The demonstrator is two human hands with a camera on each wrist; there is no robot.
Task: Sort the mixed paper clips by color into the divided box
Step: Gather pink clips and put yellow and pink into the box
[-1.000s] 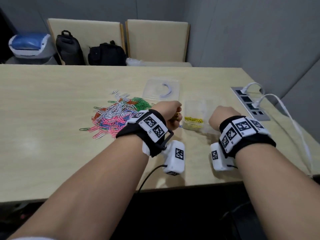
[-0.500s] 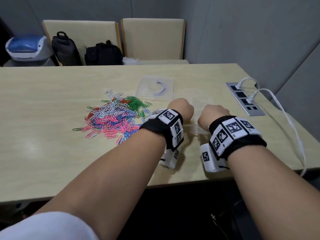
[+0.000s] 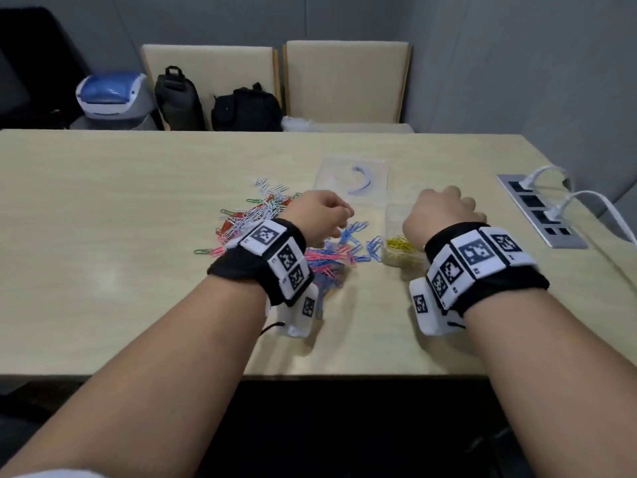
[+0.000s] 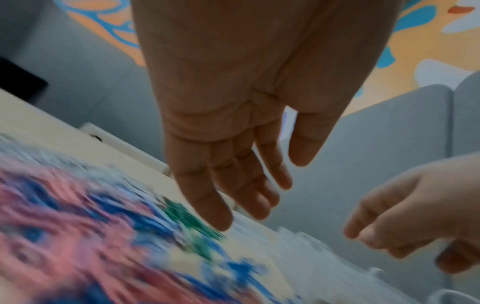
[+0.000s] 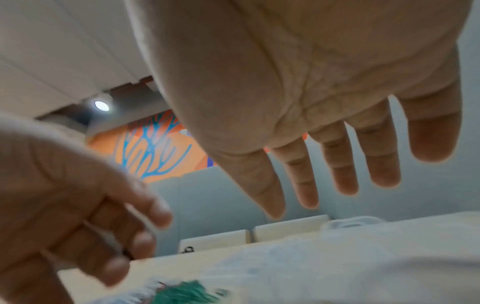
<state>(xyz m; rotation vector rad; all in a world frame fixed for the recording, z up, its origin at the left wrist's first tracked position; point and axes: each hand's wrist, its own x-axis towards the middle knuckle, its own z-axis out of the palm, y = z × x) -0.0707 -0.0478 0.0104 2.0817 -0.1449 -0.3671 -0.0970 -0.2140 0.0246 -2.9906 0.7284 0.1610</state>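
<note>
Left hand point(image 3: 315, 215) has swung back from the divided box point(image 3: 396, 215) to above the clip pile point(image 3: 275, 232); grip relaxed, empty. Right hand point(image 3: 443, 215) hovers over the box at 3 o'clock of the pile, fingers spread, empty. Yellow clips point(image 3: 401, 248) already binned; next pick likely. Clear lid point(image 3: 351, 181) at 12 o'clock, unobstructive.

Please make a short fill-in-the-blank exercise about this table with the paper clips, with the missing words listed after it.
1. The clips already sorted into the divided box are ____ in colour.
2. The mixed paper clips lie under the person's ____ hand.
3. Two white cables are plugged into the ____ set in the table.
4. The two black bags stand on a ____.

Missing words: yellow; left; socket panel; chair
</note>
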